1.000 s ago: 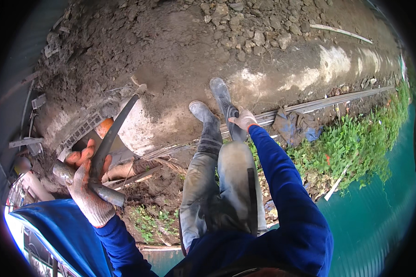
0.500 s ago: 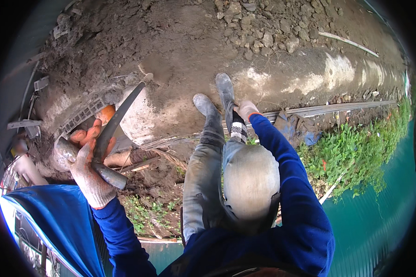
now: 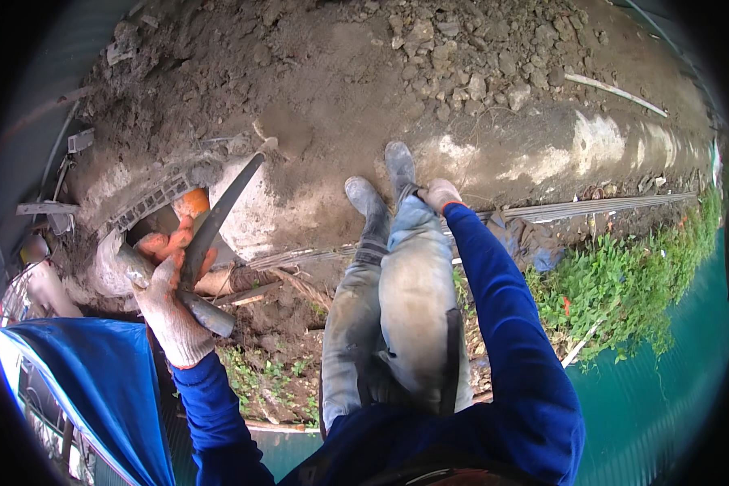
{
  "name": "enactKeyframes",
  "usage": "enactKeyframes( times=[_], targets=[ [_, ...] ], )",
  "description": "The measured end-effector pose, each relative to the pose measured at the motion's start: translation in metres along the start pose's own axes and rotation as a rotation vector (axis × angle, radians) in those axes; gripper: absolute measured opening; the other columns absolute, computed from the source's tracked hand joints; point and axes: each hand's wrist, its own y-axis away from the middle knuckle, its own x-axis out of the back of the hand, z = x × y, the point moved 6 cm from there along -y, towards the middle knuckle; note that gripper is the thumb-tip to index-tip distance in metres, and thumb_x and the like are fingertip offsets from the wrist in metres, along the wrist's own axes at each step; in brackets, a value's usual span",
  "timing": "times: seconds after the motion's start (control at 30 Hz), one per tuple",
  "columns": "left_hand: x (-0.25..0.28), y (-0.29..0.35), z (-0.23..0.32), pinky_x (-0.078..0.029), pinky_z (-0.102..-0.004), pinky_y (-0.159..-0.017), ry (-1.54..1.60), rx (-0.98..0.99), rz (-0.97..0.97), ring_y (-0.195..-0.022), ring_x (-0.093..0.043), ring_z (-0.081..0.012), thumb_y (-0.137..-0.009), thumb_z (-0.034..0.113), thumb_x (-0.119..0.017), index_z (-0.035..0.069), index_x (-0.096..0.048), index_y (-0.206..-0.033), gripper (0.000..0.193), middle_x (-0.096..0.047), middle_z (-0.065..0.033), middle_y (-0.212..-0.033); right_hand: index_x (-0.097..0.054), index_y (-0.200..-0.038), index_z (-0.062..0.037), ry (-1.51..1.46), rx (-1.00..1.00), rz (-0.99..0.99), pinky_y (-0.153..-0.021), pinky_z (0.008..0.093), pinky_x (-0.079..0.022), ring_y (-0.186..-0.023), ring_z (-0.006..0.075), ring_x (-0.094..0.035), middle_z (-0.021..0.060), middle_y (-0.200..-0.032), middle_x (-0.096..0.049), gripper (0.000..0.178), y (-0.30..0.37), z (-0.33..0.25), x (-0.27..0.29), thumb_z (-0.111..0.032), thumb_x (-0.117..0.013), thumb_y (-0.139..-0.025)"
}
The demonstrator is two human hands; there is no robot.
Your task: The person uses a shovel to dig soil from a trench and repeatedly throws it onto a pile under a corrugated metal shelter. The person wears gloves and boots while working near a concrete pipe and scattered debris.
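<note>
My left hand (image 3: pixel 170 312), in a whitish knitted glove with orange-coated fingers, is wrapped round a long dark tool (image 3: pixel 219 219). Its tapering blade-like part points up and away, and a thick grey end (image 3: pixel 208 314) sticks out below the hand. The tool's exact kind cannot be made out. My gloved right hand (image 3: pixel 441 195) is closed at the lower end of my right trouser leg (image 3: pixel 413 223), beside the top of the grey, muddy boot (image 3: pixel 398 166). My left boot (image 3: pixel 364 196) stands next to it on the soil.
A large soil-covered pipe-like ridge (image 3: pixel 599 142) crosses ahead, with an opening edged by broken block (image 3: pixel 150 202) at left. Thin rods (image 3: pixel 599 206) run along it. Rubble (image 3: pixel 478 85) lies beyond, green plants (image 3: pixel 607 296) at right, a blue tarp (image 3: pixel 89 381) at lower left.
My right trouser leg has come down over the checkered sock that showed above the boot, and my right knee has shifted. My left hand still holds the dark tool.
</note>
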Motion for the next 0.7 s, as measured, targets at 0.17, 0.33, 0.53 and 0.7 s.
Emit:
enactKeyframes(
  times=[0.17, 0.33, 0.53, 0.7],
  targets=[
    [-0.004, 0.003, 0.004, -0.064, -0.0527, -0.089, 0.019, -0.036, -0.026, -0.132, -0.061, -0.0362, -0.091, 0.004, -0.058, 0.005, -0.055, -0.120, 0.030, -0.071, -0.0181, -0.115, -0.076, -0.111, 0.0017, 0.038, 0.086, -0.042, -0.099, 0.0488, -0.054, -0.114, 0.0434, -0.068, 0.0303, -0.116, -0.071, 0.060, 0.023, -0.003, -0.010, -0.053, -0.074, -0.086],
    [-0.008, 0.011, 0.005, -0.068, -0.0459, -0.082, 0.012, -0.032, 0.011, -0.123, -0.067, -0.0341, -0.090, -0.002, -0.057, 0.003, -0.055, -0.111, 0.022, -0.071, -0.0172, -0.109, -0.078, -0.105, -0.0017, 0.044, 0.085, 0.112, -0.095, 0.0516, -0.054, -0.107, 0.0434, -0.069, 0.0263, -0.110, -0.073, 0.050, 0.076, -0.009, -0.015, -0.048, -0.064, -0.093],
    [-0.045, 0.047, -0.010, -0.062, -0.0380, -0.084, -0.106, -0.190, -0.049, -0.111, -0.071, -0.0269, -0.092, -0.002, -0.066, 0.004, -0.061, -0.103, 0.013, -0.073, -0.0129, -0.102, -0.069, -0.126, 0.0002, -0.446, 0.403, 0.173, -0.098, 0.0442, -0.054, -0.116, 0.0383, -0.069, 0.0217, -0.123, -0.073, 0.046, 0.204, -0.062, 0.035, -0.035, -0.070, -0.097],
    [-0.111, 0.101, -0.064, -0.056, -0.0400, -0.096, -0.089, -0.336, -0.072, -0.102, -0.074, -0.0257, -0.086, -0.004, -0.066, 0.005, -0.068, -0.091, 0.011, -0.076, -0.0102, -0.093, -0.061, -0.138, 0.0032, -0.892, 0.476, -0.019, -0.085, 0.0309, -0.058, -0.105, 0.0163, -0.071, 0.0141, -0.124, -0.073, 0.044, 0.321, -0.114, 0.093, -0.023, -0.067, -0.103]
  ],
)
